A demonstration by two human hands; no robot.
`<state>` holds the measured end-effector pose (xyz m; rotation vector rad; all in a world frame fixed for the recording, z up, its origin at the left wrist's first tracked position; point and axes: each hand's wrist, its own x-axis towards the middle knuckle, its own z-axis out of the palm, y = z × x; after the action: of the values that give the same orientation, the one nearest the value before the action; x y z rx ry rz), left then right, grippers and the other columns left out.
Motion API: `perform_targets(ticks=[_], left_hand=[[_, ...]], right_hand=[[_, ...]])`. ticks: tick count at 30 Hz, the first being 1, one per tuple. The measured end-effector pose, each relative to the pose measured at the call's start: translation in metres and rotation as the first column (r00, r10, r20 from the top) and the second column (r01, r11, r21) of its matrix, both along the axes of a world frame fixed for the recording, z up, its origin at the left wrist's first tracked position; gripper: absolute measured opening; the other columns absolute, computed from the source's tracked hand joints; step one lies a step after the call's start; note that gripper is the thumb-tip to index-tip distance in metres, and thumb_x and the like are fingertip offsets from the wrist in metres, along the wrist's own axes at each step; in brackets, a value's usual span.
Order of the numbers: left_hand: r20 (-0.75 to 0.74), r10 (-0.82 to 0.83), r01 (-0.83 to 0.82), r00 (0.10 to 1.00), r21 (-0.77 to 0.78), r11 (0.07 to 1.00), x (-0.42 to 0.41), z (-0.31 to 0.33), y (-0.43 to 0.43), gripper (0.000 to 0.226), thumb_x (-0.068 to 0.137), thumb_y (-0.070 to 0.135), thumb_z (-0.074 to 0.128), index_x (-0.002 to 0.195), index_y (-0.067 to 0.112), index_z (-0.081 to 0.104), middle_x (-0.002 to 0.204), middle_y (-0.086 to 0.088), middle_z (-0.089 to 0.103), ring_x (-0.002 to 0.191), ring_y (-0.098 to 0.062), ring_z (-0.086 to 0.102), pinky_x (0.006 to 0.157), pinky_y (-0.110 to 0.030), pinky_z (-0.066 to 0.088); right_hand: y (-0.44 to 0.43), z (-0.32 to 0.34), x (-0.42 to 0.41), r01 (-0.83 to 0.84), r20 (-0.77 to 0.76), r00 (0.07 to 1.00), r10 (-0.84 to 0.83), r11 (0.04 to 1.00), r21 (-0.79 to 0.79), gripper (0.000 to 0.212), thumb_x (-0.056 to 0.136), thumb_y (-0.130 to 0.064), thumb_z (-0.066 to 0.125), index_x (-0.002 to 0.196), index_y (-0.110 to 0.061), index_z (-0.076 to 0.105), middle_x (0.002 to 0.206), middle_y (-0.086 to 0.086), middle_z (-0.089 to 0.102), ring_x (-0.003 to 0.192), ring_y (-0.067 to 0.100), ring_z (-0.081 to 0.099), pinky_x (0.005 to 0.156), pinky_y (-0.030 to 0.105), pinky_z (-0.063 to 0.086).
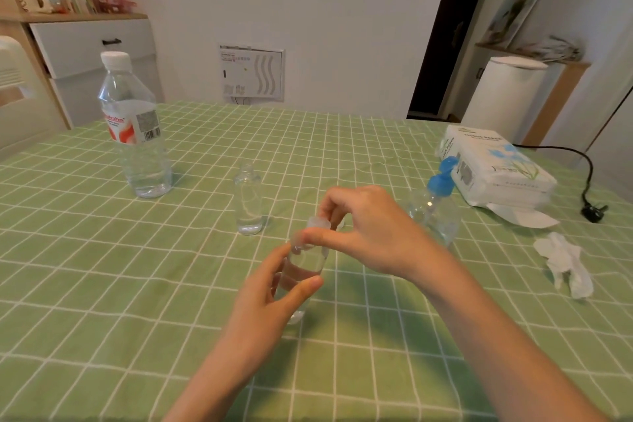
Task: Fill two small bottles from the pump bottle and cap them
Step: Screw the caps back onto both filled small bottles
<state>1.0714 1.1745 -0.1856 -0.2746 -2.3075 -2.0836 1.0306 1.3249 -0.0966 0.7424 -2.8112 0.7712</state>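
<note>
From the head camera, the standing small bottle (248, 199) serves as the marker: it is upright and uncapped on the green checked tablecloth (137, 284), near the middle of the table, and the clear glass does not let me tell how much liquid is in it. Nearer the viewer and a little to the right of it, the left hand (270, 291) has its thumb and fingers curled round the body of the held small bottle (305, 264), which is tilted slightly and shows clear liquid partway up. Its base seems to be at or just above the cloth (the blur hides which). Over that bottle's neck, the right hand (370, 229) pinches a pale cap (318, 223) between thumb and fingertips. The cap sits at the mouth, but whether it is fully seated cannot be told. Well to the right of the standing small bottle, partly behind the right hand, is the clear pump bottle (435, 212) with its blue head. Just beyond that lies a white tissue pack (496, 168), a crumpled tissue (565, 264) lies nearer the viewer at the right, and a black plug (594, 212) rests near the table's right edge. Far to the left of the standing small bottle and farther back stands a tall capped water bottle (137, 134) with a red and white label.
</note>
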Motion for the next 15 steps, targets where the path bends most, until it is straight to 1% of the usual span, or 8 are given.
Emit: perform_targets(ticks=[2,4,5,7,9,10,13,15], left_hand=[[0.004,-0.006,0.006,1.000,0.010,1.000,0.000,0.001,-0.001,0.049,0.064,0.045,0.063,0.112,0.040,0.056,0.091,0.010,0.070,0.082,-0.005,0.064,0.070,-0.017,0.049],[-0.006,-0.008,0.009,1.000,0.020,1.000,-0.001,0.003,-0.003,0.051,0.063,0.048,0.063,0.113,0.038,0.057,0.093,0.009,0.071,0.084,-0.007,0.065,0.072,-0.018,0.050],[-0.011,-0.009,0.009,1.000,0.025,1.000,-0.001,0.004,-0.003,0.052,0.063,0.047,0.063,0.113,0.036,0.057,0.094,0.008,0.071,0.085,-0.008,0.065,0.074,-0.020,0.051],[-0.019,-0.008,0.009,1.000,0.028,1.000,-0.002,0.004,-0.003,0.051,0.065,0.045,0.063,0.114,0.034,0.058,0.093,0.007,0.071,0.087,-0.010,0.065,0.079,-0.026,0.050],[-0.018,-0.011,0.012,1.000,0.030,0.999,-0.002,0.004,-0.001,0.049,0.065,0.044,0.064,0.113,0.034,0.058,0.093,0.005,0.071,0.087,-0.012,0.065,0.079,-0.027,0.050],[-0.014,-0.013,0.014,1.000,0.037,0.999,-0.001,0.003,-0.001,0.049,0.065,0.043,0.064,0.113,0.035,0.059,0.093,0.004,0.071,0.087,-0.013,0.065,0.078,-0.026,0.049],[-0.007,-0.017,0.017,1.000,0.046,0.999,-0.001,0.001,0.001,0.049,0.064,0.044,0.064,0.113,0.036,0.058,0.094,0.003,0.071,0.087,-0.012,0.065,0.075,-0.024,0.050],[-0.009,-0.023,0.024,1.000,0.041,0.999,-0.002,0.001,0.002,0.048,0.064,0.045,0.064,0.111,0.038,0.058,0.094,0.005,0.071,0.085,-0.010,0.065,0.072,-0.021,0.050]], right_hand=[[0.003,0.000,0.002,-0.025,0.068,0.997,0.027,0.999,-0.031,0.044,0.077,-0.058,0.062,0.110,-0.029,0.062,0.097,-0.013,0.068,0.099,0.005,0.061,0.091,0.021,0.041],[0.008,0.000,0.003,-0.063,0.125,0.989,0.075,0.993,-0.102,0.047,0.082,-0.050,0.063,0.127,-0.038,0.055,0.111,-0.013,0.067,0.109,-0.004,0.056,0.087,0.007,0.039],[0.010,0.000,0.004,-0.075,0.111,0.990,0.089,0.990,-0.121,0.043,0.084,-0.044,0.065,0.126,-0.037,0.057,0.114,-0.014,0.067,0.109,-0.007,0.055,0.086,0.005,0.039],[0.009,-0.001,0.003,-0.068,0.058,0.995,0.078,0.985,-0.156,0.032,0.083,-0.036,0.070,0.113,-0.029,0.067,0.106,-0.013,0.070,0.100,-0.008,0.059,0.087,0.007,0.041],[0.008,-0.001,0.002,-0.018,0.032,0.999,0.023,0.987,-0.162,0.028,0.077,-0.039,0.074,0.098,-0.023,0.068,0.091,-0.013,0.070,0.089,-0.003,0.062,0.083,0.015,0.045],[0.008,-0.001,0.001,0.002,0.031,1.000,0.003,0.990,-0.143,0.032,0.075,-0.044,0.074,0.096,-0.021,0.065,0.087,-0.013,0.069,0.087,-0.001,0.062,0.080,0.016,0.046],[0.011,-0.002,0.001,-0.015,0.118,0.992,0.032,0.991,-0.135,0.046,0.078,-0.049,0.069,0.119,-0.033,0.056,0.098,-0.018,0.066,0.096,-0.009,0.056,0.080,-0.001,0.037],[0.013,-0.003,0.002,-0.062,0.157,0.984,0.088,0.984,-0.169,0.045,0.084,-0.042,0.066,0.127,-0.037,0.056,0.108,-0.023,0.063,0.102,-0.019,0.050,0.085,-0.008,0.029]])
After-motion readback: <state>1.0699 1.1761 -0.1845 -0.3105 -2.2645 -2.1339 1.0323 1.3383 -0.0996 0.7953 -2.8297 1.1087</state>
